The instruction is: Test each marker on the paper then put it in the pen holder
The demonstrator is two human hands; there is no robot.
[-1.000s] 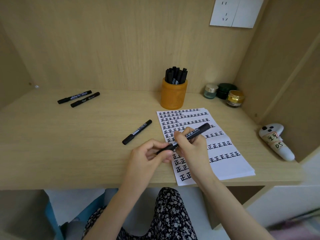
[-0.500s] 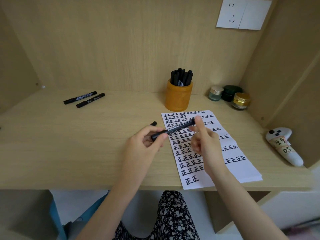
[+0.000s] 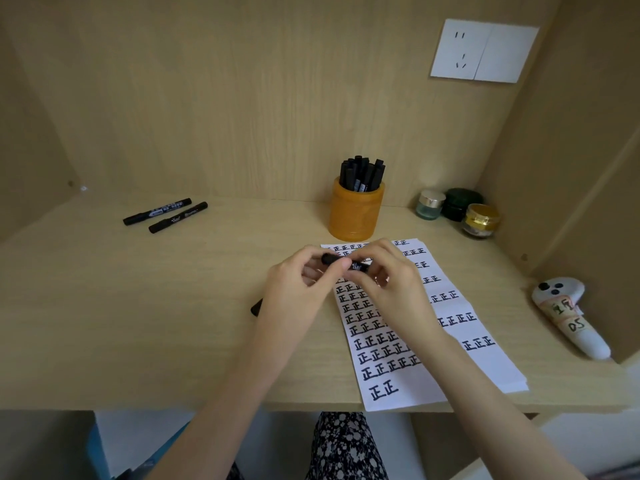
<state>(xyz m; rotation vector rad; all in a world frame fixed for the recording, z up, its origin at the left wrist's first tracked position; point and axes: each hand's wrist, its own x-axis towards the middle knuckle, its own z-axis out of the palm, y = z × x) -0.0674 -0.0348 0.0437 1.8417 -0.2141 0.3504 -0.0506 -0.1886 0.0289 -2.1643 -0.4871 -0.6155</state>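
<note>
Above white paper (image 3: pixel 450 308), slim black marker (image 3: pixel 356 265) pinched

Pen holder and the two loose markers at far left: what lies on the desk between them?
Nothing: in the head view the desk between the pen holder and the two markers is bare wood.

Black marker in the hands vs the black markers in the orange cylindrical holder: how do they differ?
Pose: the held black marker lies roughly level; the black markers in the orange cylindrical holder stand upright.
Support: the left hand and right hand pinch the held marker above the white paper; the holder's markers rest inside it.
Count: one versus a packed bunch.
Shared: black bodies.
</note>
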